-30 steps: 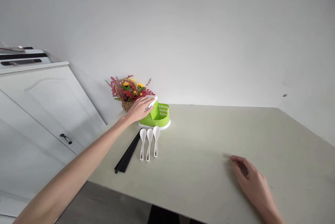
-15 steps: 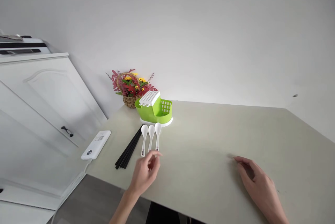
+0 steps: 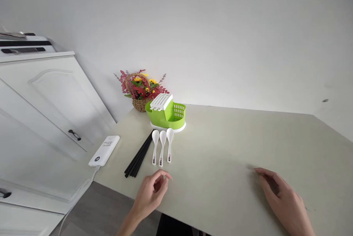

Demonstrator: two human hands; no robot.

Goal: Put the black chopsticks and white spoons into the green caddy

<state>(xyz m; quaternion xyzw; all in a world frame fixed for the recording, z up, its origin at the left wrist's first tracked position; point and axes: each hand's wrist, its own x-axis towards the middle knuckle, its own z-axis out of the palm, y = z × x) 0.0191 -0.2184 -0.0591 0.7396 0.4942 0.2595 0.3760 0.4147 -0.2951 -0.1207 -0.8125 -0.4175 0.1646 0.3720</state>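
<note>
My left hand (image 3: 152, 190) hovers over the table's front edge with fingers curled and the thumb close to the index finger; nothing shows in it. Just beyond it lie three white spoons, a left spoon (image 3: 154, 147), a middle spoon (image 3: 161, 148) and a right spoon (image 3: 169, 145), handles toward me. To their left is a bundle of black chopsticks (image 3: 139, 155). Behind the spoons stands a green utensil holder (image 3: 160, 118) with a white slotted top and white base. Farther right, my right hand (image 3: 284, 195) rests loosely on the table, thumb and fingers apart, holding nothing.
A wicker basket of artificial flowers (image 3: 139, 104) stands behind the holder by the wall. At the left table edge lies a white power bank (image 3: 104, 151) with a cable hanging down. A white cabinet (image 3: 55, 118) adjoins the table (image 3: 220, 147) on the left.
My left hand has drawn back toward me, so the spoon handles now show fully. The view has shifted slightly; my right hand stays on the table. The spoons, chopsticks and holder remain in place.
</note>
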